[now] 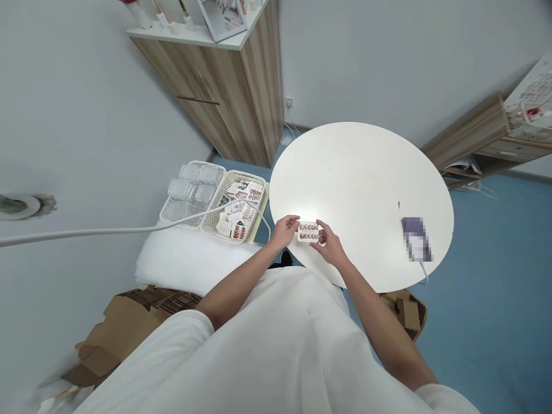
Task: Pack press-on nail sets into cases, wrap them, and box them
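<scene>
Broadly, one round white table (362, 184) fills the middle of the view, smooth and matte, with a single blurred purple-and-white object (416, 238) lying near its right edge, a white cord trailing from it over the rim. Two wooden cabinets stand against the pale wall: one tall with a white top (228, 86) behind the table, one lower (483, 138) to the right. Left of the table sits a soft white padded surface (185, 261) carrying two white plastic lattice baskets side by side; the left basket (190, 192) holds clear plastic cases, the right basket (241, 207) holds many small cards of press-on nails. One white cable (107, 231) runs across from the left. Two brown cardboard boxes rest on the blue floor, one large (129, 322) at lower left, one smaller (407, 310) under the table's near edge.

Both hands meet over the table's near edge. Between them is one small rectangular white card (309, 232), flat and face up, showing two rows of glossy reddish-brown nails. The left hand (284, 230) pinches its left end, fingers closed on it; the right hand (330, 244) grips its right end with fingertips clamped on the edge.
</scene>
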Action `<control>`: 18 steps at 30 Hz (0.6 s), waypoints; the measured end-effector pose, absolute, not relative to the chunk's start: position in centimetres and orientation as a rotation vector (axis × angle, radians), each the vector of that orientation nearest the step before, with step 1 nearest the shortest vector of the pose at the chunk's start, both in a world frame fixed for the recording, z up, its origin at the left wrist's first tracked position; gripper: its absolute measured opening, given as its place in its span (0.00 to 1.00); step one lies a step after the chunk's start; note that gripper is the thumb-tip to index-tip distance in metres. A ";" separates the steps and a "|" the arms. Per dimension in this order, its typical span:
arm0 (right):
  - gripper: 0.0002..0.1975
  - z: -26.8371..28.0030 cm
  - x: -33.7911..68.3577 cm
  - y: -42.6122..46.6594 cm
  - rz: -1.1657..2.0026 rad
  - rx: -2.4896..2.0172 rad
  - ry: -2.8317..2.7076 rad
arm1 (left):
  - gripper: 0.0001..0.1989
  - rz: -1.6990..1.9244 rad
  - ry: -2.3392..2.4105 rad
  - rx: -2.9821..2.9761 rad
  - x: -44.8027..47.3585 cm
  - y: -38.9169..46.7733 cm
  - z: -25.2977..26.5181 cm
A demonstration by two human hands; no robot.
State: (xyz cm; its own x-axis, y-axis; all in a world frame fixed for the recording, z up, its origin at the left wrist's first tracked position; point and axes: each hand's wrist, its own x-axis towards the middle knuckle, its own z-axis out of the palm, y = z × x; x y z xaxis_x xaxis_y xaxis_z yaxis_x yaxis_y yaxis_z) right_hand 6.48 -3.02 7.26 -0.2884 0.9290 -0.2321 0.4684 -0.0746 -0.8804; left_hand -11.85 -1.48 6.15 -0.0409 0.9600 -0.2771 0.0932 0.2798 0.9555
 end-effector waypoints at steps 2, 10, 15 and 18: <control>0.35 6.6 5.5 -2.8 1.354 -1.545 -1.671 | 0.18 0.957 1.394 1.025 -12.7 -1.8 5.6; 0.36 3.2 2.0 -1.1 1.467 -1.599 -1.504 | 0.31 0.841 1.460 1.202 -15.0 -2.6 2.5; 0.36 1.0 0.7 0.5 1.393 -1.676 -1.670 | 0.28 0.740 1.629 1.294 -15.8 -1.5 0.9; 0.34 0.1 0.2 1.3 1.283 -1.723 -1.811 | 0.26 0.632 1.699 1.394 -16.1 -0.9 0.5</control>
